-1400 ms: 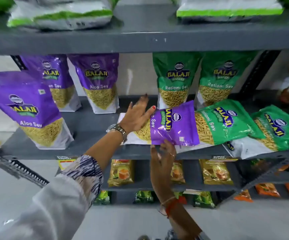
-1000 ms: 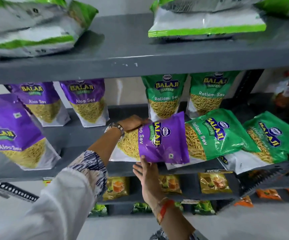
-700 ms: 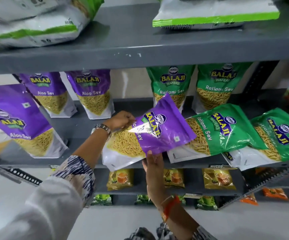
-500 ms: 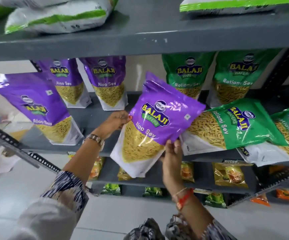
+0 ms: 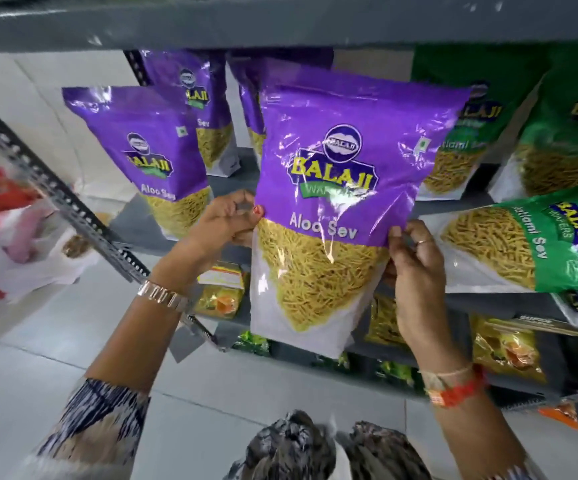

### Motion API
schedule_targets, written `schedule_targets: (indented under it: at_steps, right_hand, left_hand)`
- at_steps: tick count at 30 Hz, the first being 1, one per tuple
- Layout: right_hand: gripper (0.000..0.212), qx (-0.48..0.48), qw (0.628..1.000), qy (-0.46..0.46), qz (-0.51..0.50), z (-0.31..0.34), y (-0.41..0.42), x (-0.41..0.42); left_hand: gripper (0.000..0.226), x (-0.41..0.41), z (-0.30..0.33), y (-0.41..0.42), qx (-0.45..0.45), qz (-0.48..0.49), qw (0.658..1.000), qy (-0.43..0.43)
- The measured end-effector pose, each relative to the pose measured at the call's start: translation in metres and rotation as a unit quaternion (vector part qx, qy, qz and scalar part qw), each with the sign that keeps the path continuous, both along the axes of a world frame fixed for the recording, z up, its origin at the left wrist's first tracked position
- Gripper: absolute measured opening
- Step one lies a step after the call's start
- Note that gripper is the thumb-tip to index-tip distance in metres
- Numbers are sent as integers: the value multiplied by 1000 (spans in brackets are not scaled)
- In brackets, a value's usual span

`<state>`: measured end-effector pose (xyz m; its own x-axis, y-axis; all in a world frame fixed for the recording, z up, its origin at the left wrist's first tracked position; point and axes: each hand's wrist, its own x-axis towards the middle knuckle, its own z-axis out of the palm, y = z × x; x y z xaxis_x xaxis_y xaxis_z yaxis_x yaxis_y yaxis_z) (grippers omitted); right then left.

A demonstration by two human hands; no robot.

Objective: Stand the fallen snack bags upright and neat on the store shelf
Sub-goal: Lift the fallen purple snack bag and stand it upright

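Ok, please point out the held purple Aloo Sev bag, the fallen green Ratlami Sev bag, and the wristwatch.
held Aloo Sev bag (image 5: 332, 188), head view, logo.
fallen Ratlami Sev bag (image 5: 522, 244), head view, front face.
wristwatch (image 5: 163, 295), head view, band.

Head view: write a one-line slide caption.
Both hands, left and right, hold a purple Aloo Sev bag upright before the shelf.

Bags on the shelf

One bag (image 5: 343, 202) is held upright in front of the shelf (image 5: 471, 202), between a standing bag (image 5: 156, 157) on its left and a fallen bag (image 5: 529, 244) on its right.
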<state>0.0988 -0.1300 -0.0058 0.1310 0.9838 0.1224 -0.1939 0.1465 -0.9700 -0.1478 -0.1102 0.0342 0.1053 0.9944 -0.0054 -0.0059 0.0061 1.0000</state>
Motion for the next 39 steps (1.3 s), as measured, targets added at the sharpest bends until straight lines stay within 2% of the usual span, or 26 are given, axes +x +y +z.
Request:
schedule_targets:
  at_steps: [2,5,11,18,24,31,33,35,37,39]
  right_hand:
    - [12,2,1000,-23,-6,-4,6,-11]
    - [13,-10,1000,-14,-7,-11,22,-24]
    - [13,-59,996,59,-4,-11,64,-54]
    - [15,-77,992,93,19,-14,90,-90]
    - [13,-88,991,102,17,-16,95,-102]
    - [9,-104,990,99,4,-24,72,-83]
    - [15,-118,986,112,-34,-30,55,-70]
    - [18,-124,978,141,-93,-33,36,-54]
    - [18,-133,964,164,-164,-38,20,-34]
    - [19,-142,946,174,-234,-40,9,-11]
  left_hand:
    - [34,-9,-2,3,-6,3,1000,15]
    - [13,-13,-7,17,-8,54,998,38]
    - [19,-13,-10,54,-5,142,988,58]
    - [23,-23,-29,73,-84,231,969,-34]
    - [6,-33,-56,80,-43,249,967,-38]
    - [45,24,-75,39,76,362,929,1]
    - [46,43,-85,28,127,402,907,21]
    - [38,63,-95,23,195,425,879,92]
    - [35,85,-102,22,272,399,858,172]
    - [33,107,-104,26,340,326,857,208]
